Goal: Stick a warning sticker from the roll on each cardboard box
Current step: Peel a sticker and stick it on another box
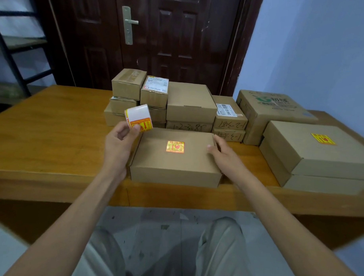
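Sticker roll [138,118] sits raised above the wooden table [49,120], gripped by the left hand [119,143]: the thumb tip presses the yellow-and-red label at the roll's lower front, and the other fingers curl behind and under it, mostly hidden. White backing faces up on the roll, with printed warning labels showing along its lower edge and left rim.

Directly below and right of the roll lies the near cardboard box [176,158], flat and closed, at the table's front edge. 1 warning sticker [175,147] is stuck near the middle of its lid. The right hand [224,154] rests at the box's right edge, fingers fairly straight and loosely spread, the fingertips touching the lid near its far right corner; it grips nothing. The sticker lies between the 2 hands, apart from both.

To the right, a stack of 2 flat boxes [318,161] stands, the top one bearing a yellow sticker [323,139] on its lid. Behind the near box, a cluster of smaller boxes [174,102] is piled in several layers, some carrying white shipping labels and handwritten numbers. A larger printed carton [270,112] stands at the back right. A dark door [160,38] is behind the table.
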### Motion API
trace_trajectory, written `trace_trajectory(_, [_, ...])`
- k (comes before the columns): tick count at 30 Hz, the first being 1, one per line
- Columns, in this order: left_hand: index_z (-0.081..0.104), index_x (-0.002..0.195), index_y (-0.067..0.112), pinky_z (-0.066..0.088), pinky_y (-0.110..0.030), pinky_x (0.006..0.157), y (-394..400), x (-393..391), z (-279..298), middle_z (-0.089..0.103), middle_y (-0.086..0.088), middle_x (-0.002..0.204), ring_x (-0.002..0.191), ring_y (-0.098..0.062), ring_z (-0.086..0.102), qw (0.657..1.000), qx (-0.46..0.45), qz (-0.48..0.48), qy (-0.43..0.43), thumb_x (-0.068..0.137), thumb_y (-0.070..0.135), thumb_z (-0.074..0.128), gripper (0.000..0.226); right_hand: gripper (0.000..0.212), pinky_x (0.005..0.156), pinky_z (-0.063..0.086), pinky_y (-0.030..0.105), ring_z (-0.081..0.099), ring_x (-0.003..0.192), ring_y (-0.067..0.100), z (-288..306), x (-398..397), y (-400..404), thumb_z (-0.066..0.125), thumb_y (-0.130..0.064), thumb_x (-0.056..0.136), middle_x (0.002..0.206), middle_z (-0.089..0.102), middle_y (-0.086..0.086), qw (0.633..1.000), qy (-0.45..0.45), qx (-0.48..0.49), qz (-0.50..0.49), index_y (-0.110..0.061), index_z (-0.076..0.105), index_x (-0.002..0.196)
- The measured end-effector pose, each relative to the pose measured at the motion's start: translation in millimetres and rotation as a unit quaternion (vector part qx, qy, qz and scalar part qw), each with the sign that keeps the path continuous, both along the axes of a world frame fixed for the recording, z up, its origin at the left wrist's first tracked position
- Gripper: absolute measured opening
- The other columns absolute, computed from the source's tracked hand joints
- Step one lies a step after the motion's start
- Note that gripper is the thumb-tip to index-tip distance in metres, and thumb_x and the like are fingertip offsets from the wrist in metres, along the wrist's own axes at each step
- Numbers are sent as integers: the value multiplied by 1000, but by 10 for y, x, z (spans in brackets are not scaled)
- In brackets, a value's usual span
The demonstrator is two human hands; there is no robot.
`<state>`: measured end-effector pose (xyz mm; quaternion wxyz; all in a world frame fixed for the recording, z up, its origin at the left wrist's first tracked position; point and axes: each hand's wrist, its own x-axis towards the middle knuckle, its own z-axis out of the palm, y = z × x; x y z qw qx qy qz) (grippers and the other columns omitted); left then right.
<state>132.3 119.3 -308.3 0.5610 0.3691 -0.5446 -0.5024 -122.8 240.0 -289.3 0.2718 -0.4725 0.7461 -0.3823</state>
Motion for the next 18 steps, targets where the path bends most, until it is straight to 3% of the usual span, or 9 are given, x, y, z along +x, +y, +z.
trace_trajectory(3, [72, 121, 22, 52, -51, 106, 153, -44, -7, 78, 3, 116, 111, -14, 70, 997, 54, -29, 46, 95, 40, 69, 32, 62, 100, 45, 34, 48, 127, 12, -36, 75, 56, 50, -40, 110, 161, 41, -8, 994, -106, -22, -30, -36, 24, 167])
trace_trajectory(5, [71, 124, 18, 57, -42, 99, 272, -96, 43, 79, 4, 114, 110, -12, 72, 996, 41, -44, 59, 96, 35, 67, 33, 64, 94, 48, 33, 53, 121, 10, 5, 81, 78, 53, -35, 109, 158, 44, -8, 988, -139, -41, -48, -37, 26, 166])
trace_trajectory(9, [73, 115, 19, 59, -20, 81, 389, -261, 431, 80, 11, 103, 96, 0, 73, 996, -5, -57, 63, 100, 27, 65, 18, 65, 80, 51, 28, 58, 111, 7, 311, -118, 110, 57, -31, 106, 143, 47, -15, 987, -140, -52, -64, -41, 29, 165])
trace_trajectory(11, [75, 114, 20, 58, -19, 80, 414, -417, 702, 81, 8, 105, 99, -3, 74, 996, -16, -71, 57, 97, 30, 70, 20, 65, 79, 57, 31, 65, 109, 13, 595, -294, 133, 59, -29, 104, 138, 54, -15, 985, -145, -62, -72, -42, 34, 162])
trace_trajectory(14, [77, 112, 19, 58, -17, 76, 453, -784, 1060, 82, 6, 103, 96, -5, 76, 992, -14, -102, 69, 96, 28, 73, 19, 64, 72, 55, 24, 68, 105, 9, 1036, -645, 220, 64, -25, 101, 130, 63, -14, 986, -123, -72, -85, -39, 42, 160])
trace_trajectory(18, [76, 114, 15, 58, -16, 74, 534, -1414, 1427, 82, 6, 100, 91, -2, 76, 987, -14, -145, 69, 98, 28, 72, 22, 57, 76, 55, 27, 67, 106, 11, 1437, -1215, 487, 65, -25, 102, 124, 67, -12, 985, -111, -69, -114, -35, 49, 156])
